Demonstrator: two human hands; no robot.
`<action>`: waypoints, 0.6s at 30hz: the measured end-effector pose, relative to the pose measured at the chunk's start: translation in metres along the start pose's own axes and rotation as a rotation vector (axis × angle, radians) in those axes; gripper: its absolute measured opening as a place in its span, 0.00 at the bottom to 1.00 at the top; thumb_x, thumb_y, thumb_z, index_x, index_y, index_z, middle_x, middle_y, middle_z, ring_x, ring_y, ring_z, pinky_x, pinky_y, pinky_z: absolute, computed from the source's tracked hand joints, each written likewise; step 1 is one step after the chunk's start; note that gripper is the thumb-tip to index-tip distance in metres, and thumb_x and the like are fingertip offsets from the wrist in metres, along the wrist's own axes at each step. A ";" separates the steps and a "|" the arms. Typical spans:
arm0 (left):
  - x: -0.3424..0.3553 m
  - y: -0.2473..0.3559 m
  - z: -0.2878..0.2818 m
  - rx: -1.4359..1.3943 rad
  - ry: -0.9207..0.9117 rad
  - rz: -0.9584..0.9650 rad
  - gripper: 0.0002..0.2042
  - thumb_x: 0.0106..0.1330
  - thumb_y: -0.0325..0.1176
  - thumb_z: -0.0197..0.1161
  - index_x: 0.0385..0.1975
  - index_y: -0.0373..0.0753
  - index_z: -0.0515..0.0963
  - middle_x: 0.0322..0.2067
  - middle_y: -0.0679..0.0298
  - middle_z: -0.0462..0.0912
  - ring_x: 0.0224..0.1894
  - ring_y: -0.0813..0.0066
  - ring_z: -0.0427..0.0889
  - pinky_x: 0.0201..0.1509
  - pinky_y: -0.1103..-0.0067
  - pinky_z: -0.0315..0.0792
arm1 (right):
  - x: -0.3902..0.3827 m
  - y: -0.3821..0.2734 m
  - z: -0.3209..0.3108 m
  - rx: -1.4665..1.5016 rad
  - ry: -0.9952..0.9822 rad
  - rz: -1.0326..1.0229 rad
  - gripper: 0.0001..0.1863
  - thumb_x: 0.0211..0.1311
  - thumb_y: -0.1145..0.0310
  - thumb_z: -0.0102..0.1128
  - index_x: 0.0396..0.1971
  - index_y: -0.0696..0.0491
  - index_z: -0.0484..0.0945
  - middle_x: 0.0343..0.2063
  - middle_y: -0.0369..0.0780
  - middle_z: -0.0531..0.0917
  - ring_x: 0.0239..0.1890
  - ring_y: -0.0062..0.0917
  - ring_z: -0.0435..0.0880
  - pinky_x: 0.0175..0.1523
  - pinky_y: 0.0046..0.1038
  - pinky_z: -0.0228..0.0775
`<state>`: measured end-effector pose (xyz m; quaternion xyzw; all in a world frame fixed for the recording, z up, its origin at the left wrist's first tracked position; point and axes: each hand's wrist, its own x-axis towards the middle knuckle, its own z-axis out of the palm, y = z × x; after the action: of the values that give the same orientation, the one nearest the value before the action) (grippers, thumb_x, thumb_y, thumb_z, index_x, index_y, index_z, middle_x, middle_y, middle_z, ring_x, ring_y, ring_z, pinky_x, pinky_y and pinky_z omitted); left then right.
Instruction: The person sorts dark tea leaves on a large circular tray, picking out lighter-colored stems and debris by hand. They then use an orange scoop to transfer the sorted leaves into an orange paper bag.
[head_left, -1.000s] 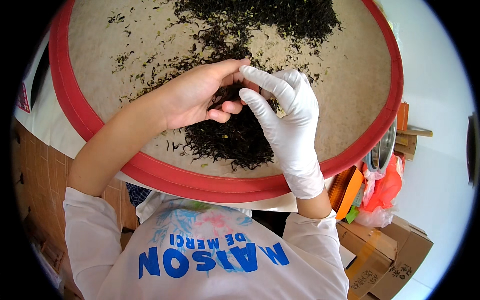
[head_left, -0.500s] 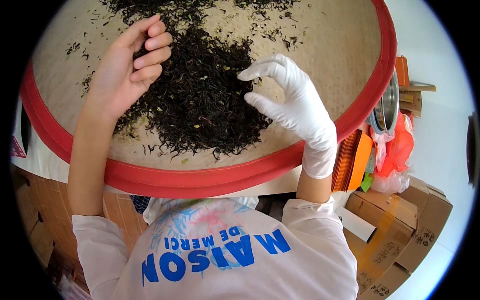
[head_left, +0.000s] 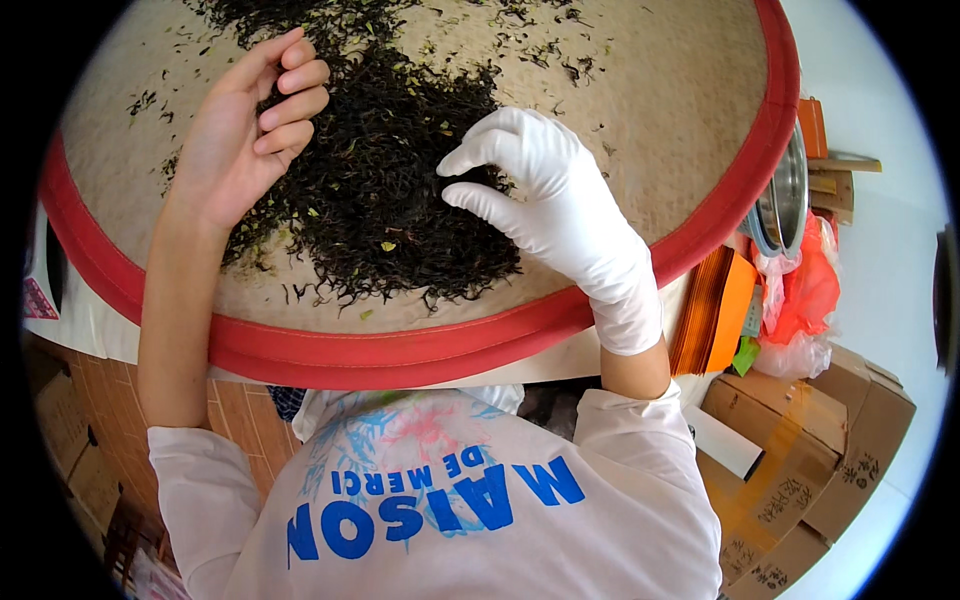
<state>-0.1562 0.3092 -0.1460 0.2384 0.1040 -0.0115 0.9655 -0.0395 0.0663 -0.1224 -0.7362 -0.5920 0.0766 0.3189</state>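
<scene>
A heap of dark, twisted dried tea leaves [head_left: 390, 200], flecked with yellow-green bits, lies on a large round beige tray with a red cloth rim [head_left: 400, 358]. My bare left hand [head_left: 255, 130] hovers over the heap's left side, palm turned inward. Its fingers are loosely curled, with a gap between them and the palm and nothing visible in it. Over the right part of the heap is my right hand [head_left: 540, 180], in a white glove. Thumb and forefinger are bent toward each other with a small gap, and no leaf shows between them.
More leaves lie toward the tray's far side, with stray bits around them. Right of the tray are a metal basin [head_left: 785, 200], a stack of orange folders [head_left: 722, 310], a red plastic bag [head_left: 808, 290] and cardboard boxes [head_left: 790, 430]. Wood-look floor [head_left: 235, 425] shows at lower left.
My gloved right hand has moved left over the heap, and its thumb and forefinger have come closer together. My left hand keeps about the same place and shape.
</scene>
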 end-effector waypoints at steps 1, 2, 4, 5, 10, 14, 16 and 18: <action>0.000 0.000 -0.001 0.020 0.001 0.004 0.10 0.75 0.36 0.47 0.30 0.42 0.64 0.24 0.74 0.60 0.18 0.90 0.55 0.14 0.91 0.50 | 0.000 -0.003 -0.001 0.108 0.029 0.055 0.07 0.51 0.68 0.70 0.30 0.49 0.81 0.29 0.36 0.80 0.33 0.29 0.80 0.39 0.28 0.72; 0.000 0.000 -0.002 0.041 0.002 0.008 0.10 0.75 0.36 0.47 0.30 0.42 0.64 0.24 0.74 0.60 0.18 0.90 0.55 0.14 0.91 0.51 | 0.000 -0.006 -0.002 0.216 0.057 0.109 0.06 0.53 0.68 0.69 0.29 0.50 0.81 0.29 0.36 0.81 0.31 0.26 0.79 0.39 0.26 0.72; -0.001 -0.001 0.000 0.119 0.028 0.002 0.10 0.75 0.37 0.48 0.30 0.43 0.65 0.24 0.74 0.61 0.19 0.91 0.55 0.15 0.91 0.51 | 0.000 -0.013 -0.006 0.386 0.094 0.216 0.05 0.56 0.69 0.69 0.29 0.52 0.81 0.29 0.35 0.82 0.30 0.21 0.78 0.38 0.22 0.71; -0.002 -0.003 0.004 0.177 0.053 -0.008 0.10 0.74 0.38 0.49 0.30 0.43 0.65 0.24 0.74 0.62 0.19 0.91 0.56 0.15 0.91 0.51 | 0.000 -0.015 -0.008 0.447 0.102 0.268 0.05 0.57 0.69 0.68 0.29 0.53 0.81 0.29 0.34 0.82 0.29 0.18 0.77 0.38 0.20 0.70; -0.006 -0.014 0.019 0.285 0.026 -0.106 0.11 0.74 0.39 0.50 0.29 0.42 0.69 0.24 0.74 0.65 0.17 0.93 0.57 0.15 0.94 0.52 | 0.002 -0.022 -0.011 0.690 0.122 0.490 0.06 0.62 0.69 0.65 0.32 0.56 0.81 0.31 0.31 0.82 0.33 0.12 0.75 0.41 0.18 0.69; -0.010 -0.016 0.026 0.327 0.025 -0.165 0.11 0.73 0.40 0.52 0.30 0.41 0.71 0.24 0.75 0.67 0.17 0.94 0.58 0.14 0.93 0.52 | 0.008 -0.030 -0.010 0.799 0.167 0.508 0.07 0.64 0.69 0.63 0.34 0.57 0.81 0.34 0.33 0.83 0.37 0.13 0.78 0.46 0.18 0.70; -0.012 -0.017 0.033 0.414 0.040 -0.187 0.12 0.75 0.40 0.47 0.30 0.42 0.69 0.24 0.75 0.64 0.17 0.94 0.55 0.15 0.94 0.49 | 0.009 -0.030 -0.010 0.830 0.177 0.487 0.07 0.65 0.69 0.62 0.36 0.58 0.81 0.36 0.34 0.83 0.39 0.14 0.78 0.47 0.18 0.70; -0.013 -0.018 0.034 0.458 0.038 -0.207 0.13 0.75 0.41 0.47 0.31 0.41 0.70 0.23 0.75 0.65 0.17 0.94 0.56 0.15 0.94 0.50 | 0.011 -0.030 -0.011 0.753 0.163 0.474 0.07 0.65 0.70 0.62 0.38 0.57 0.81 0.37 0.34 0.83 0.39 0.14 0.78 0.48 0.19 0.70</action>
<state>-0.1636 0.2775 -0.1221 0.4392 0.1408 -0.1289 0.8779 -0.0556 0.0748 -0.0946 -0.6878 -0.3110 0.2994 0.5835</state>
